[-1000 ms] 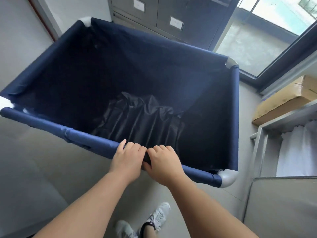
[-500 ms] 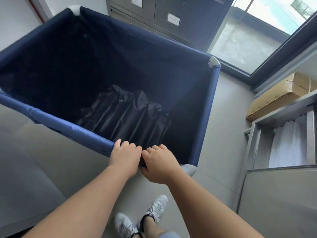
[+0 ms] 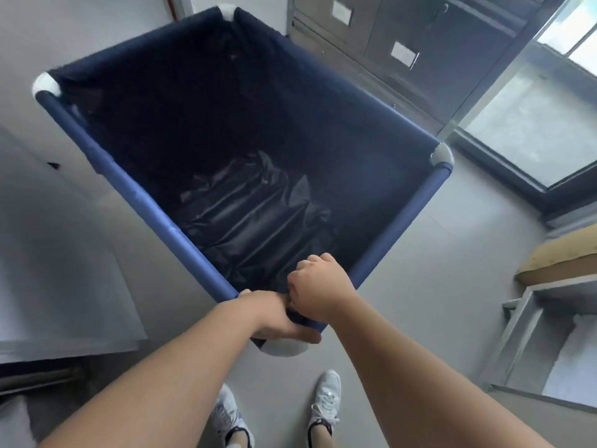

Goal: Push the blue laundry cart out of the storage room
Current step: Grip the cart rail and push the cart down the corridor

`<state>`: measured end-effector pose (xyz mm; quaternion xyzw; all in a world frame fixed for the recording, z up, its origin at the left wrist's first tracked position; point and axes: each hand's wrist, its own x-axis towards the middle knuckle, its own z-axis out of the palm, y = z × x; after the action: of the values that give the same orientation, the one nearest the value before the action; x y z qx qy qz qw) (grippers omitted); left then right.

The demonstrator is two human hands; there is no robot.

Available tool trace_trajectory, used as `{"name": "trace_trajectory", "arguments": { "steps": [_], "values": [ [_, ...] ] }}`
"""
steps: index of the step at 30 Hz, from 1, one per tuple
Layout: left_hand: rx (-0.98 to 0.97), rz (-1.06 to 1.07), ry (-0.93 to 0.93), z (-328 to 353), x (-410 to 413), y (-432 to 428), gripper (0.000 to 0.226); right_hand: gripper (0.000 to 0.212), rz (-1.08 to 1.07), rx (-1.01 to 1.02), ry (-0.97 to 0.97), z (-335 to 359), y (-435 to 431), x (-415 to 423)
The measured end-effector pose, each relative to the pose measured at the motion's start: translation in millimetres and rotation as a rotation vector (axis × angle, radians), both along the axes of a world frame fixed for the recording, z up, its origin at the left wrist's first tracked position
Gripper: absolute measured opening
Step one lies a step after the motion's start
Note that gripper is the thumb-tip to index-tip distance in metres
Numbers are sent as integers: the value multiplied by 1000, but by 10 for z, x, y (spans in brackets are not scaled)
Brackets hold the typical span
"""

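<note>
While both hands clamp its near corner, left hand [image 3: 277, 318] beside right hand [image 3: 318, 292], the blue laundry cart [image 3: 142, 202] stands skewed on the grey floor [image 3: 452, 253], its far side close to metal cabinets [image 3: 420, 43], with open floor rightward toward the window [image 3: 533, 124].

Both hands, left hand [image 3: 274, 313] and right hand [image 3: 318, 294], grip the near corner of the laundry cart [image 3: 139, 195], which extends ahead and left of the grip. Cabinets [image 3: 420, 50] stand beyond it; shelving [image 3: 529, 321] lies right; shoes [image 3: 326, 399] below.
</note>
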<state>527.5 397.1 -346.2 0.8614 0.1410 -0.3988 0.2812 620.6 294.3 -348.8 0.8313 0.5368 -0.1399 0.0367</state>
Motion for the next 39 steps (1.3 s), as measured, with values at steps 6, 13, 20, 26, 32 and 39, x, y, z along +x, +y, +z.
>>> {"name": "trace_trajectory", "arguments": {
  "steps": [6,13,20,26,32,39],
  "values": [
    [6,293,-31,-118,-97,-229,59,27,78,34,23,-83,-195,168],
    [73,362,-89,-202,-360,-49,26,48,92,53,91,-191,-268,231],
    [334,338,-86,-242,-793,349,32,42,230,71,201,-196,142,-99],
    [318,504,-143,-252,-824,507,61,55,136,16,129,-205,355,64],
    [429,516,-244,-261,-674,523,58,73,95,32,67,-251,340,361],
    [439,523,-202,-290,-524,503,70,78,63,91,23,-276,199,710]
  ]
}}
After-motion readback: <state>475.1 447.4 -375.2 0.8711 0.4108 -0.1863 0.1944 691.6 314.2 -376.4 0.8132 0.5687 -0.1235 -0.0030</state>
